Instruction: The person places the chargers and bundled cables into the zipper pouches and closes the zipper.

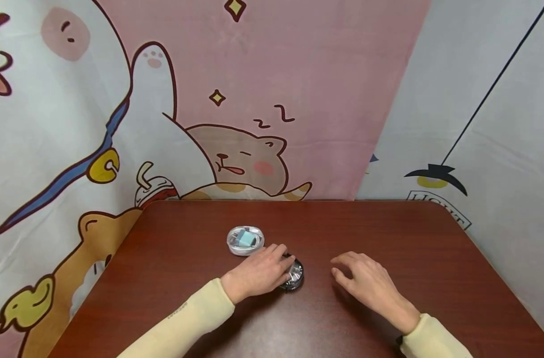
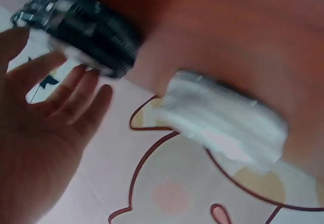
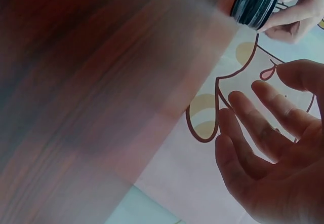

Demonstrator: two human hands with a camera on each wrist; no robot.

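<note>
A round, flat, clear-wrapped pack with a black coil inside (image 1: 295,276) lies on the table, where my left hand (image 1: 259,271) reaches over its left side. The fingertips meet its upper face and edge in the head view, and the fingers look loosely bent beside it in the left wrist view. Just behind that hand is an oval clear pack (image 1: 238,242) holding a coiled white cable and a light blue piece. My right hand (image 1: 367,282) hovers to the right of the black pack, apart from it, with relaxed fingers and nothing in them.
The reddish-brown wooden table (image 1: 388,228) has rounded far corners. Right behind its back edge hangs a cloth (image 1: 343,99) printed with cartoon animals. Both forearms wear pale yellow sleeves (image 1: 195,313).
</note>
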